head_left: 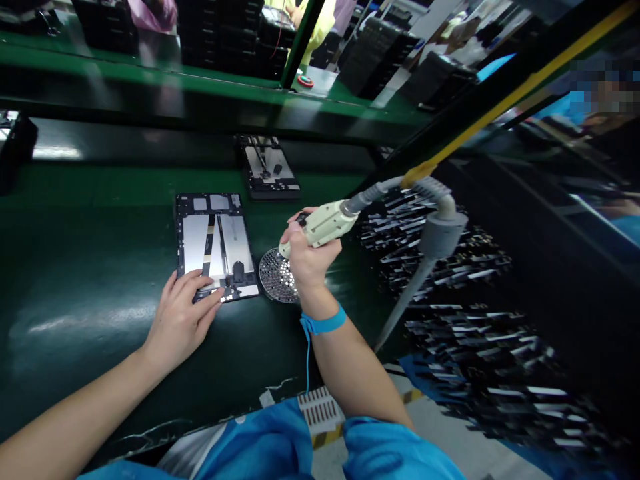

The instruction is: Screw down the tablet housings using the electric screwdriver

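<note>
A black tablet point(193, 233) lies opened on the green bench, its silver inside facing up with dark ribbon cables point(208, 243) running down it. My left hand point(183, 310) rests at the tablet's lower left edge, fingers stretched over the bottom ends of the cables. My right hand point(311, 263) is wrapped round a cream electric screwdriver point(329, 224), whose tip is hidden. Under that hand is a round metal plate full of small holes point(274, 279), just right of the tablet; whether the screwdriver touches it I cannot tell.
Another opened tablet point(273, 167) lies further back on the bench point(100, 247). A grey hose-like cable point(383, 189) leads from the screwdriver to a grey holder point(443, 233). Racks with rows of thin dark parts point(490, 340) stand at the right. Stacked black trays point(375, 57) and other people are beyond.
</note>
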Available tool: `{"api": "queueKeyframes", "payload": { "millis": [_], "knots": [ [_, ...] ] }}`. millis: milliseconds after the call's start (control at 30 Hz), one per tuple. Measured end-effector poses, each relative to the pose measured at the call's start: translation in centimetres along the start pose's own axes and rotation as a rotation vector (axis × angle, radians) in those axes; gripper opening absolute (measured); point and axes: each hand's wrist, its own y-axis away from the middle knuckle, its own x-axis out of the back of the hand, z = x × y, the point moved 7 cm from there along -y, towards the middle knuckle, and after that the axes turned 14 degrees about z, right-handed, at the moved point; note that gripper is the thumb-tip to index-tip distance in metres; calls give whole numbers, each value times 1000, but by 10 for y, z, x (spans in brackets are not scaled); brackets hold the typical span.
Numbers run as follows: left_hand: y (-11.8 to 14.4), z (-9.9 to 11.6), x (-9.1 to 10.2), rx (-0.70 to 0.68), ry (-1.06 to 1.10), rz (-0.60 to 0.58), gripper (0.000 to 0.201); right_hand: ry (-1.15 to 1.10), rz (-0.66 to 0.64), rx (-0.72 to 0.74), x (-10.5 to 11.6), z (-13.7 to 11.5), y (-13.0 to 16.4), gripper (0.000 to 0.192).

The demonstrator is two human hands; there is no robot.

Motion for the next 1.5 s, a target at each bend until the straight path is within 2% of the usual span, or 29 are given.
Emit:
{"api": "queueKeyframes", "payload": {
  "millis": [133,300,400,500,567,667,1133,1233,1333,1433,1500],
  "knots": [
    [0,-1,-1,10,2,-2,25,20,2,14,0,-1,-3,25],
    [-2,0,-2,33,11,0,29,-125,-11,16,-4,-41,7,20],
    [-3,0,-1,45,26,-1,30,-248,-142,-37,-17,-69,34,22],
    [-4,-1,-1,53,35,-13,32,-315,-345,-99,-36,-80,70,26],
    [-4,-1,-1,58,43,-16,31,-306,-426,-122,-44,-78,88,27],
    [-5,-1,-1,63,54,-16,30,-293,-463,-126,-49,-71,99,29],
    [-8,-3,-3,74,4,9,30,-254,-519,-162,-50,-57,107,34],
    [-12,0,1,58,-67,31,25,-276,-537,-171,-53,-56,109,31],
    [-8,0,10,34,-136,1,24,-317,-553,-184,-50,-59,106,30],
    [0,-19,27,29,-202,-9,29,-381,-500,-207,-37,-63,89,29],
    [-3,-49,39,51,-273,-11,31,-428,-428,-200,-26,-65,73,29]
  ]
}}
